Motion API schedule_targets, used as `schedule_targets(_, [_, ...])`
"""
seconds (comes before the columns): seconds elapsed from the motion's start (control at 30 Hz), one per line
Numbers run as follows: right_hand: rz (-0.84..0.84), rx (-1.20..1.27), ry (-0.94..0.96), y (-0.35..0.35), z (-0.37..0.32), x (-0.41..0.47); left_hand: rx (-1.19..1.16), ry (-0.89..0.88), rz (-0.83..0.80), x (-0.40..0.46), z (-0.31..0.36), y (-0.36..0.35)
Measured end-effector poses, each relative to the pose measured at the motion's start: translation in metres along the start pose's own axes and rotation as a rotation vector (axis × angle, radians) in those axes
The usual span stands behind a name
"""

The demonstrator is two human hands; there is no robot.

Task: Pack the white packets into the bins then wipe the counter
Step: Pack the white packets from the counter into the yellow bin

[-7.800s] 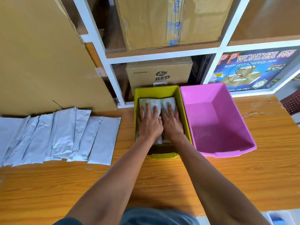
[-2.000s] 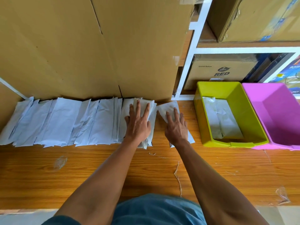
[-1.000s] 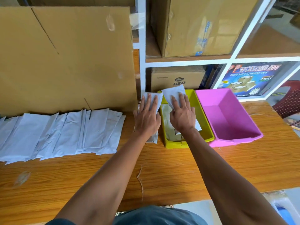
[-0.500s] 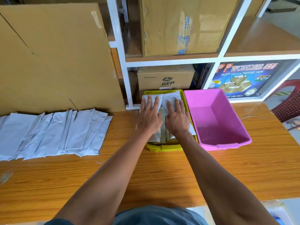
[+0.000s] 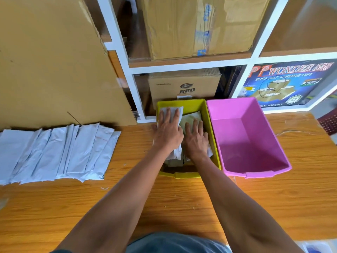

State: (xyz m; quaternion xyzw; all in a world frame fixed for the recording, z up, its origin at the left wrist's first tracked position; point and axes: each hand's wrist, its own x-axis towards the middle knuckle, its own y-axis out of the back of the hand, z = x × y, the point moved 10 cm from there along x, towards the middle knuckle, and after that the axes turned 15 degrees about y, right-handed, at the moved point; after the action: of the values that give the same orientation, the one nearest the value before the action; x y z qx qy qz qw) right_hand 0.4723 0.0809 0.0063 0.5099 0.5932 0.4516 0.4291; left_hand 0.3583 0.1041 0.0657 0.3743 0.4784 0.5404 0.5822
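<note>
From the head cam, your left hand (image 5: pixel 168 133) lay flat, fingers straight, on a white packet (image 5: pixel 173 111) riding high at the yellow bin's (image 5: pixel 209 114) far-left corner, and your right hand (image 5: pixel 196 139) pressed flat on packets lower inside. I'd say you wanted to push that left one down level before letting go, so the stack stayed even. The packets looked thin, crinkly and slippery; both bins were smooth rigid plastic, and the pink bin (image 5: pixel 262 172) held nothing. A fanned row of packets (image 5: pixel 58 152) waited on the wood-grain surface (image 5: pixel 182 201).
</note>
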Motion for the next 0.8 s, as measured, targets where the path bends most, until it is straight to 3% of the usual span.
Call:
schedule_targets(0.2, [-0.246,-0.046,0.049,-0.044,0.008,0.013,0.022,0.003,-0.062,0.007,0.009,-0.024])
schedule_targets(0.53, [-0.158,-0.006,0.121,-0.04,0.019,0.023,0.003,0.041,-0.057,0.026,0.007,-0.058])
schedule_targets(0.7, [-0.156,0.044,0.125,-0.047,0.022,0.025,0.062,0.085,-0.186,0.034,-0.006,-0.096])
schedule_targets(0.8, [-0.141,0.021,0.128,-0.048,0.022,0.025,0.025,0.029,-0.175,0.032,0.001,-0.096])
